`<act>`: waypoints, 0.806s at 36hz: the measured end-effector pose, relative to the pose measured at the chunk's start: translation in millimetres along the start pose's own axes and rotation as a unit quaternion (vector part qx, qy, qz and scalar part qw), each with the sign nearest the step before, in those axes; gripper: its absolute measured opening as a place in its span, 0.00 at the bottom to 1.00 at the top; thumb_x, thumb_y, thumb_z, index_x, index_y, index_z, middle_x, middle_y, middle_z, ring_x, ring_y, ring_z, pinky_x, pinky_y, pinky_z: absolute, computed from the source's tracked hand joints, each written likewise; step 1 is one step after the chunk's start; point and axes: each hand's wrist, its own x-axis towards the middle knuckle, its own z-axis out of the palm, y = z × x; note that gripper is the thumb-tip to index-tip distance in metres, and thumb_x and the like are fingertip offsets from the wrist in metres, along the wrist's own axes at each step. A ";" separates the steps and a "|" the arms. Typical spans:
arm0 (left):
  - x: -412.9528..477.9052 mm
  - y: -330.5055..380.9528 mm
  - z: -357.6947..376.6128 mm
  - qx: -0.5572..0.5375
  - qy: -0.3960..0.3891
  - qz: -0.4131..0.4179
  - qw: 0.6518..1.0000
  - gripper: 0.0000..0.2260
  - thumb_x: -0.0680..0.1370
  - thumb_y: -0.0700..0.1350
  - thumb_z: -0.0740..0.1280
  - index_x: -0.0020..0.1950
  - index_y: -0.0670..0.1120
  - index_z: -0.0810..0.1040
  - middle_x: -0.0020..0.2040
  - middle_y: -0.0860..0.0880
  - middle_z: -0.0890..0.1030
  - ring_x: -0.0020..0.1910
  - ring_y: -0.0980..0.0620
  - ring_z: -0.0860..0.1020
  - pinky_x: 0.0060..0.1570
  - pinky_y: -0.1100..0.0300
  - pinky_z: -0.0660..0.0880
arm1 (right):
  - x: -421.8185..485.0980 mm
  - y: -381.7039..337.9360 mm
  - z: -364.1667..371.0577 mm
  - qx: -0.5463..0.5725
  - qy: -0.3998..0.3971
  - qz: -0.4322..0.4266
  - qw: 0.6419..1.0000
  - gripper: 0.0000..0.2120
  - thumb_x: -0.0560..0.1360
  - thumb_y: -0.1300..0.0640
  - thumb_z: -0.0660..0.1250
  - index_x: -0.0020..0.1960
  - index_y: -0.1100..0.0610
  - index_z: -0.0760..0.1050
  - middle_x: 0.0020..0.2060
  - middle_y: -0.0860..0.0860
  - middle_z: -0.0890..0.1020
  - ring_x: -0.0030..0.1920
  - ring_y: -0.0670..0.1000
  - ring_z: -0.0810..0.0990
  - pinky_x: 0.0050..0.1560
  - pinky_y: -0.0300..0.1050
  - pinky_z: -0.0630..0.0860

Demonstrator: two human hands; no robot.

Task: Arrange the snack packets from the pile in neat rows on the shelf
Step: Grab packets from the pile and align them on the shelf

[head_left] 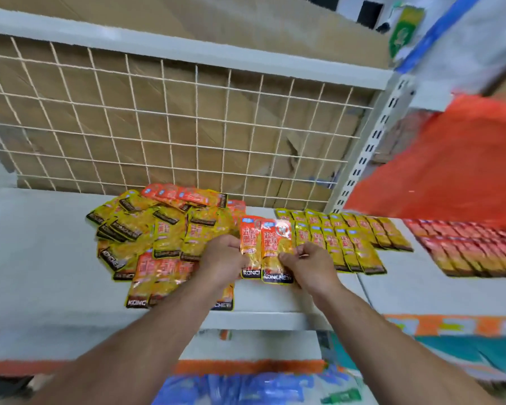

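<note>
Wire grid: white, upright along the back.
Cardboard: brown flattened sheets behind the grid.
Post: pale, slotted, at the grid's right end.
Orange sheet: blurred, on the right.
Green label: top right, blurred.

A shop: slotted retail shelf stocked with rowed snack packets.
</note>
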 end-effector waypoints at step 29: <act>-147.5 28.1 424.9 0.034 -0.159 -0.003 0.987 0.07 0.71 0.30 0.68 0.46 0.39 0.79 0.41 0.40 0.84 0.36 0.41 0.83 0.36 0.47 0.81 | -49.6 196.7 -420.7 0.133 0.105 0.089 0.981 0.08 0.77 0.67 0.68 0.43 0.57 0.74 0.34 0.52 0.75 0.32 0.50 0.73 0.31 0.45 0.74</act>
